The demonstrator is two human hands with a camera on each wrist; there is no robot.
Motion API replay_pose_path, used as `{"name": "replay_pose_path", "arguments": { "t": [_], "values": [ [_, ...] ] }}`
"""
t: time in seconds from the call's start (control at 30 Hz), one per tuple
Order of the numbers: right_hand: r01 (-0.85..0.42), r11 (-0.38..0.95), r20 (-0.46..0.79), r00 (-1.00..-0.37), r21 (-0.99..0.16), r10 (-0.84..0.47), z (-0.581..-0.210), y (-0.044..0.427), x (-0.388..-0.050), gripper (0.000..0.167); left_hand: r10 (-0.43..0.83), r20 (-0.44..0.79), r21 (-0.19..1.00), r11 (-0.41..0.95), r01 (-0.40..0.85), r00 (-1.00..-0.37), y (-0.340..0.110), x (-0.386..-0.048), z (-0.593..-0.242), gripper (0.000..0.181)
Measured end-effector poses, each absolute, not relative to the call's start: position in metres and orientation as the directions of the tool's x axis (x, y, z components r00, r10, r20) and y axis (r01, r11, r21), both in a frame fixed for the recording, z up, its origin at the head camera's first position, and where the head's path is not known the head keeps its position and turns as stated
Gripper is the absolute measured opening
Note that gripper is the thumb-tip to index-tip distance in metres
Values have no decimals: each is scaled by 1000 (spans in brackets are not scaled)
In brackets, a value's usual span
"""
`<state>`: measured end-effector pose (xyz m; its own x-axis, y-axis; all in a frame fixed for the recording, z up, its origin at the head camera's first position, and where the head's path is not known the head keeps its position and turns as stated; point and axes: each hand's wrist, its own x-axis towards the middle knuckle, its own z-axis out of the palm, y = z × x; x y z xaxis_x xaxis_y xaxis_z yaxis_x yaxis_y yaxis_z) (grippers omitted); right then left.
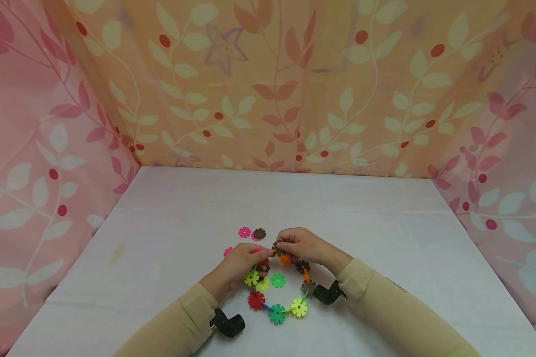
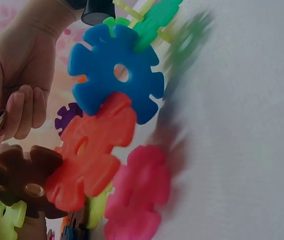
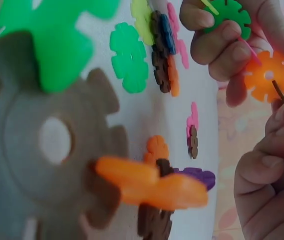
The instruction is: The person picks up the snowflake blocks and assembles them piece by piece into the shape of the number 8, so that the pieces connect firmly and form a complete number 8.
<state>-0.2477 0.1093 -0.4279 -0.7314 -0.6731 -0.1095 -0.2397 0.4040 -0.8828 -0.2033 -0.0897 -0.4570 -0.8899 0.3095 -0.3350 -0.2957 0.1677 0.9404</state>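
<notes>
Both hands meet over a chain of slotted plastic snowflake discs that curves round toward me on the white table. My left hand (image 1: 239,263) holds the chain's left part by an orange snowflake disc (image 3: 269,75), with a green disc (image 3: 229,19) beside its fingers. Between thumb and fingers, my right hand (image 1: 305,245) pinches a brown snowflake disc (image 3: 280,91), whose edge meets the orange one's slot. Red (image 1: 256,300), green (image 1: 277,314) and yellow (image 1: 299,307) discs lie along the chain's near side. An orange disc (image 1: 286,259) sits below my right hand.
Inside the curve lies a loose green disc (image 1: 278,280). Beyond my left hand are a loose pink disc (image 1: 244,231) and a brown disc (image 1: 259,233) overlapping another pink one. Patterned curtains (image 1: 268,89) stand around the white table (image 1: 362,208).
</notes>
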Motion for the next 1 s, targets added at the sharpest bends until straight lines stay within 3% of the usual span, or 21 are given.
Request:
{"name": "replay_pose_path", "arguments": {
  "t": [0.37, 0.63, 1.0],
  "values": [
    [-345, 465, -32, -775, -815, -631, -428, 106, -247, 17, 264, -273, 950, 227, -216, -925, -83, -205, -456, 43],
    [-321, 442, -61, -749, -837, -660, -423, 107, -244, 14, 271, -255, 958, 203, -203, -928, -85, -204, -455, 42],
    [-261, 445, -87, -777, -857, -623, -421, 109, -246, 9, 259, -290, 948, 209, -240, -921, -87, -205, -456, 47]
  ]
}}
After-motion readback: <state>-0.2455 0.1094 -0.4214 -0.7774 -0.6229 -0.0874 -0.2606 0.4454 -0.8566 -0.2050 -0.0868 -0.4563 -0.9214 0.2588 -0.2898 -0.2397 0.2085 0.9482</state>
